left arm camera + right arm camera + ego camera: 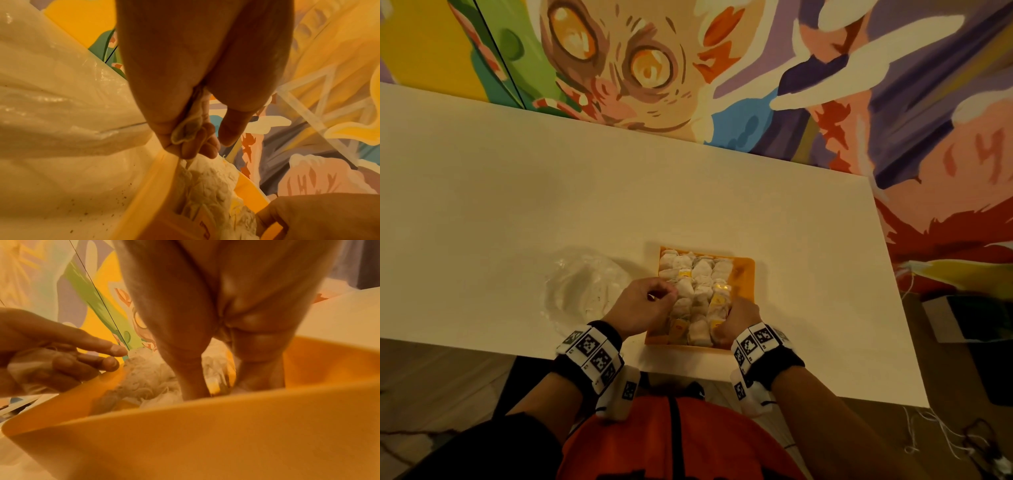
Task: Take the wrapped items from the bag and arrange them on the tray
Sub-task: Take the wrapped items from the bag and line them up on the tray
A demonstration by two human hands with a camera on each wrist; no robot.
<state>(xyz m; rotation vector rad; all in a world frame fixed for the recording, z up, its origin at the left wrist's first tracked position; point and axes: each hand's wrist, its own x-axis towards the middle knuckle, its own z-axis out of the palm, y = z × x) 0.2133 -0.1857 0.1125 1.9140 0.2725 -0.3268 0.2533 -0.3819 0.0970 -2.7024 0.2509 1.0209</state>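
An orange tray (747,274) near the table's front edge holds several white wrapped items (695,284) in rows, some with yellow tags. My left hand (666,295) hovers over the tray's left rim (144,194). Its fingers curl round one white wrapped item (185,134). My right hand (732,318) is at the tray's near right corner, thumb and fingers reaching down on either side of a yellow-tagged wrapped item (213,384). The clear plastic bag (582,291) lies crumpled on the table left of the tray.
The white table (517,205) stretches far and left beyond the tray, and its front edge runs just below my wrists. A painted mural wall stands behind it. Boxes and cables lie on the floor at the right.
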